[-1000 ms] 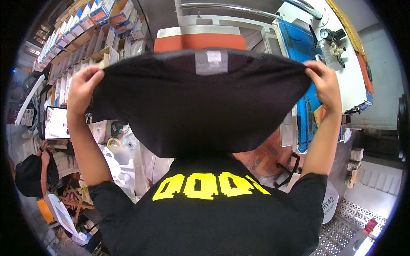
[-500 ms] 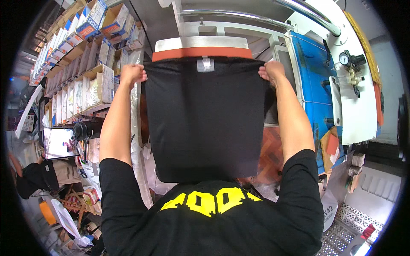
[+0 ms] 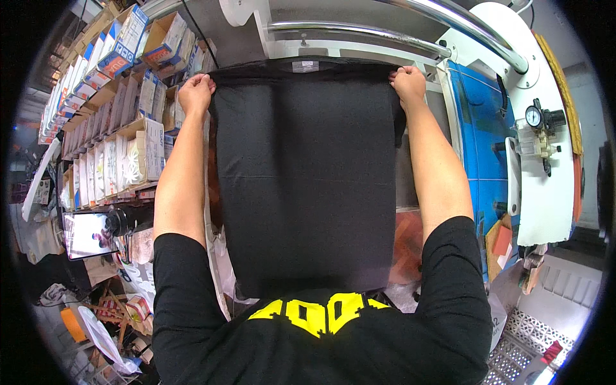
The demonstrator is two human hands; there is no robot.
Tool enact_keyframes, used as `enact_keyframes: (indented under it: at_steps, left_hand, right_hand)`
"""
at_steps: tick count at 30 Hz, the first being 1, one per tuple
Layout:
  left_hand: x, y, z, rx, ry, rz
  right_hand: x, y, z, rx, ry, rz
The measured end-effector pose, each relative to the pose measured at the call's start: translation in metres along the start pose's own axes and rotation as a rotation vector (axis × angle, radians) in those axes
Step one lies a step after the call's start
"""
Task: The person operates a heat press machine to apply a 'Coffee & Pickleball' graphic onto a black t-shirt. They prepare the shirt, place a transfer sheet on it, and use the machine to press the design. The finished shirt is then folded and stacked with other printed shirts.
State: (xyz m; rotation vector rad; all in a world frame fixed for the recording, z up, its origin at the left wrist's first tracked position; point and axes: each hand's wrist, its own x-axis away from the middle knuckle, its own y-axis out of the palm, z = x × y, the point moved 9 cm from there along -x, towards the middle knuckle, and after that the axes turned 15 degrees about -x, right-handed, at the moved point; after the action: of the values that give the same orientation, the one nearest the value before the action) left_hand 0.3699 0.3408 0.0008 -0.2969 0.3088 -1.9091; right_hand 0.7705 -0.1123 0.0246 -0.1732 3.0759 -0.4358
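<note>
A black T-shirt [image 3: 308, 173] is stretched over a flat, roughly rectangular board in front of me, its surface mostly smooth with a faint crosswise crease. My left hand [image 3: 196, 96] pinches the cloth at the far left corner. At the far right corner my right hand [image 3: 409, 86] grips the same shirt, fingers closed on the fabric. Between the hands the collar runs along the far edge, with a pale neck label [image 3: 305, 66] at its middle. The board itself is hidden under the cloth.
Chrome rails [image 3: 359, 27] cross behind the shirt. On the right are a blue panel [image 3: 480, 141] and a white machine part with a pressure gauge [image 3: 533, 116]. Open cardboard boxes [image 3: 144, 154] fill the left side, above a lit tablet screen [image 3: 90, 235].
Both hands have moved farther away, drawing the shirt with them. The collar now covers the orange-red and pale board end that showed beyond it. My view has also shifted slightly.
</note>
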Motion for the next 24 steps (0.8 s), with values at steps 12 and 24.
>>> enact_keyframes:
  at_steps: [12,24]
  left_hand:
    - [0.236,-0.01,0.029,-0.701,0.663,-0.156]
    - [0.424,-0.122,-0.158,0.287,-0.64,-0.784]
  right_hand:
    - [0.242,-0.034,-0.022,0.371,-0.531,-0.448]
    - [0.415,-0.198,0.149,-0.585,0.724,-0.47]
